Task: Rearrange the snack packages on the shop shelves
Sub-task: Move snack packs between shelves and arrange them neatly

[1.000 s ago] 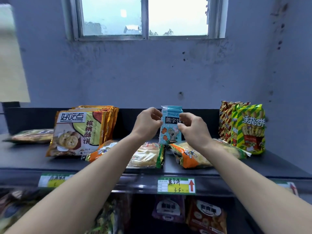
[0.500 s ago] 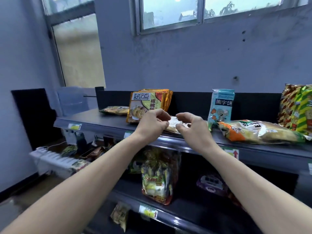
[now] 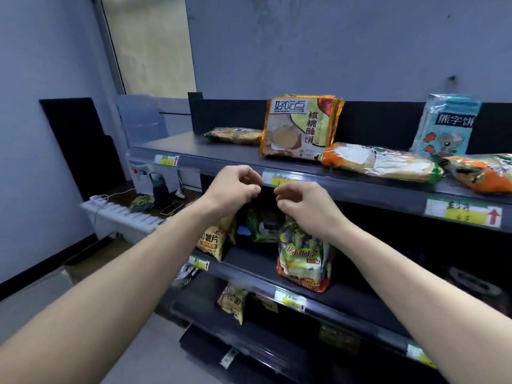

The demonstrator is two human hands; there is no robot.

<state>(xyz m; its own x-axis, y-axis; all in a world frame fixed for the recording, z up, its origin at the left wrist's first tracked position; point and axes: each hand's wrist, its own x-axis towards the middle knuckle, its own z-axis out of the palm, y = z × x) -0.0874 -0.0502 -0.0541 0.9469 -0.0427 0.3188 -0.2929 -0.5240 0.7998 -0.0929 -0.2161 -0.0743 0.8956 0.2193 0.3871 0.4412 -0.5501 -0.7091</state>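
Left hand (image 3: 232,187): raised in front of the top shelf's front edge, fingers curled in toward the thumb, nothing between them.
Right hand (image 3: 304,203): just beside the left hand, separated from it by a narrow gap, fingers likewise curled toward the thumb. Grips nothing, touches no package.

Dark grey metal top shelf (image 3: 221,156), contents from left to right:
- Flat gold foil pack (image 3: 235,135): lies on its side near the black back panel (image 3: 227,115).
- Stack of gold-and-green biscuit packs (image 3: 300,126): stands upright just right of the flat pack, leans back toward the panel.
- Long clear bag with orange end (image 3: 379,163): lies on its side near the front edge, orange end at the stack's lower right corner.
- Light blue biscuit pack with cartoon mouse (image 3: 446,126): stands upright against the back panel, behind the lying bags.
- Second orange-ended bag (image 3: 482,173): lies at the far right, cut off by the frame edge.

Middle shelf (image 3: 255,261):
- Green-and-yellow snack bag (image 3: 303,261): stands upright at the front edge, below the right hand, top hidden by the wrist.
- Yellow chip bag (image 3: 213,239): stands further left, partly hidden by the left wrist.

Yellow price label (image 3: 273,178): sits on the top shelf's edge strip, directly behind the fingertips.
Price label with red arrow (image 3: 465,213): same strip, well to the right.
White ribbed heater (image 3: 119,214): on the floor, left of the shelving.
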